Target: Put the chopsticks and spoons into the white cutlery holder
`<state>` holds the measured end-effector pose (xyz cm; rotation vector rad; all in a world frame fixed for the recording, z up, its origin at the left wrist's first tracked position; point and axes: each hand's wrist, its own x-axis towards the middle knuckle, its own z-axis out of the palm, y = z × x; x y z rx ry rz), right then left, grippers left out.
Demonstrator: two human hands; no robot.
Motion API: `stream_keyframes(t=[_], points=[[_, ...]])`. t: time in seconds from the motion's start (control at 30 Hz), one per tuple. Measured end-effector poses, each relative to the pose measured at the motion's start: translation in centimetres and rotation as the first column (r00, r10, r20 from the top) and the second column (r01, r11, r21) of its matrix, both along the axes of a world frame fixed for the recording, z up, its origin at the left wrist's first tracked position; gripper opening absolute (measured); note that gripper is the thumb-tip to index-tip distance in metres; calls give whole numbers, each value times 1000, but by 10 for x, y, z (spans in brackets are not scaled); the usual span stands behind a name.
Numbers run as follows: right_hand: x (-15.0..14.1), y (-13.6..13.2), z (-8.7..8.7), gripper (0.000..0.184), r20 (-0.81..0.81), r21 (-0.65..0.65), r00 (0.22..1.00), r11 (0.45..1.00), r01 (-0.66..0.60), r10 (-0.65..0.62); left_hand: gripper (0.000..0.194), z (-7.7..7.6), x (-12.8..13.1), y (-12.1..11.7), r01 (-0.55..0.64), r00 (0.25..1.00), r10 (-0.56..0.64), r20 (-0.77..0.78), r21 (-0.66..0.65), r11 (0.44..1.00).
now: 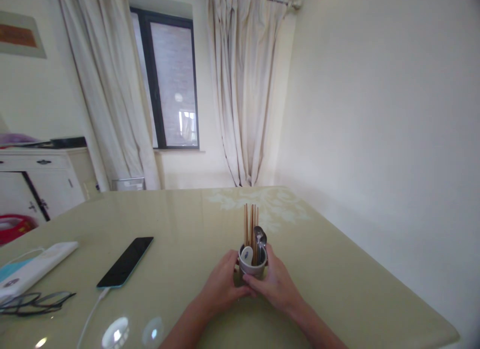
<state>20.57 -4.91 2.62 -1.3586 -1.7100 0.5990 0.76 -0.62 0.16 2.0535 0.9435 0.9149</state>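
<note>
Glossy counter, cup gripped from both sides.
Left hand and right hand curl round it; I'd keep it upright so the chopsticks and spoons don't tip.

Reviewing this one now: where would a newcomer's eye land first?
Probably on the cup of chopsticks and spoons, clasped between the left hand and right hand. Next, the dark-screened phone lying on the table to the left, then the dark-framed window between pale curtains behind.
</note>
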Motion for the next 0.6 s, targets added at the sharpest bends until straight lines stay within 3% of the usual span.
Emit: stream_keyframes(t=[0.1, 0.2, 0.37, 0.5, 0.6], points=[[14, 15, 4, 65, 13, 1, 998, 998, 57, -57, 95, -2, -6, 3, -42, 997, 45, -60, 49, 998], [40, 38, 4, 64, 11, 10, 991, 991, 132, -132, 98, -3, -11, 7, -86, 992, 90, -90, 42, 995], [81, 68, 0, 69, -17, 25, 977, 977, 212, -211, 89, -3, -11, 9, -62, 986, 70, -150, 59, 996], [91, 71, -8, 74, -117, 33, 977, 983, 181, -176, 82, -1, -11, 6, -55, 983, 65, -172, 61, 997], [90, 65, -19, 89, -166, 42, 971, 982, 183, -174, 56, 1, -12, 6, -57, 982, 76, -173, 116, 992]])
